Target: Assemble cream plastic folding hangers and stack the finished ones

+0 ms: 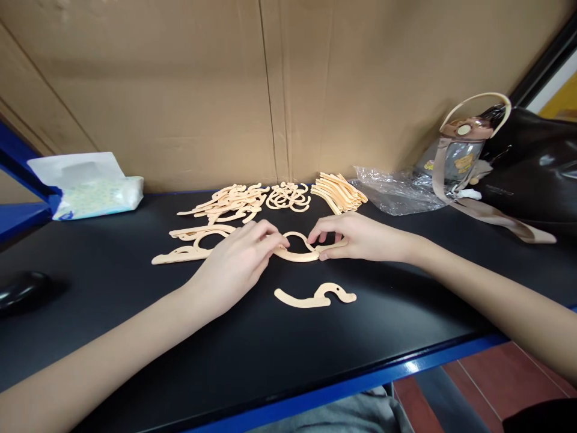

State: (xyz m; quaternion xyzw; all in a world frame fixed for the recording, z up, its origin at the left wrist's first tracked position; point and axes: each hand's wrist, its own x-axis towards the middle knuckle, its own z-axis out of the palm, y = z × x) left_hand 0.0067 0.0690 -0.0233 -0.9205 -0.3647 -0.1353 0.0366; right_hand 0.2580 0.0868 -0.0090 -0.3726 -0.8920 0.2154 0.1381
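Both hands are together over the middle of the black table. My left hand (246,255) is closed, its fingertips pinching the left end of a beige plastic hanger piece (297,257) with a curved bar and a round loop above it. At the right end of the same piece, my right hand (356,237) is closed with thumb and fingers around it; a thin arm of the piece runs under that palm. Fingers cover both ends, so the joints there are hidden. Closer to me lies a loose S-shaped hanger piece (315,297). Hanger parts (180,255) with a loop lie left of my left hand.
Behind my hands are piles of beige hanger arms (234,201), hooks (288,196) and straight bars (338,191). A packet of wipes (99,195) stands back left, a black mouse (22,291) at the left edge. Plastic film (396,192), a strapped bottle (460,156) and a black bag (532,174) occupy the right.
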